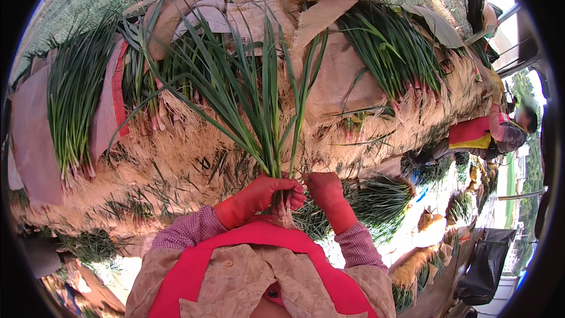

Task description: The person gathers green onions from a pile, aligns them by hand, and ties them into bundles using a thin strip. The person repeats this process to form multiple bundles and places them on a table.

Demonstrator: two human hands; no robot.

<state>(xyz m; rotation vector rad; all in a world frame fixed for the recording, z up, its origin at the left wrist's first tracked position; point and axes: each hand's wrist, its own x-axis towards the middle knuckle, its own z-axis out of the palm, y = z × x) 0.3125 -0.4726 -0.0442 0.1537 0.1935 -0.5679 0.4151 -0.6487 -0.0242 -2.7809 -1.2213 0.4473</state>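
My left hand (260, 196), in a red rubber glove, is closed around the lower stems of a small bunch of green garlic (270, 141). Its long flat leaves fan out away from me, and its pale roots (284, 218) hang below the fist, close to my chest. Just right of the stems is my right hand (326, 189), gloved the same way, with its fingers bent together. Thin wisps show at those fingertips; whether they pinch a leaf is too small to tell.
A long heap of rooted green garlic (212, 141) lies before me, partly under woven sacks (340, 75). Loose bunches rest on top at left (79, 106) and right (397, 57). Another person (490, 134) is at far right. A black plastic bag (483, 265) hangs lower right.
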